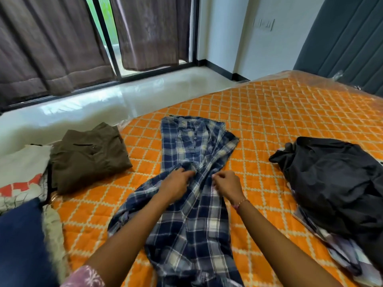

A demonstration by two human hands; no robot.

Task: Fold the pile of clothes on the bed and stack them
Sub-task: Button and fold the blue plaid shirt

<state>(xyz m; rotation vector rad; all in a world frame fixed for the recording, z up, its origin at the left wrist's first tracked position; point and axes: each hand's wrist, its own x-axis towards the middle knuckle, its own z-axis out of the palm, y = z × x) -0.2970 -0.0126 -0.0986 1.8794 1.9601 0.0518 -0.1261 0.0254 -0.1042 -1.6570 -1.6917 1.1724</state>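
A blue plaid shirt (194, 183) is spread lengthwise on the orange quilted bed (279, 112), collar end away from the person and hem end toward them. Both hands are placed at the middle of the shirt, along its front placket. The left hand (176, 184) is curled on a bunch of the fabric just left of the placket, and the cloth is gathered up around its fingertips. The right hand (228, 185) is held just right of the placket with its fingers bent together; a small fold of the shirt seems to be pinched, though blur hides the contact. Left of the shirt, a folded olive-brown garment (89, 156) is laid flat. Right of the shirt, a loose dark pile of clothes (335, 183) is heaped over 1 pale checked piece.
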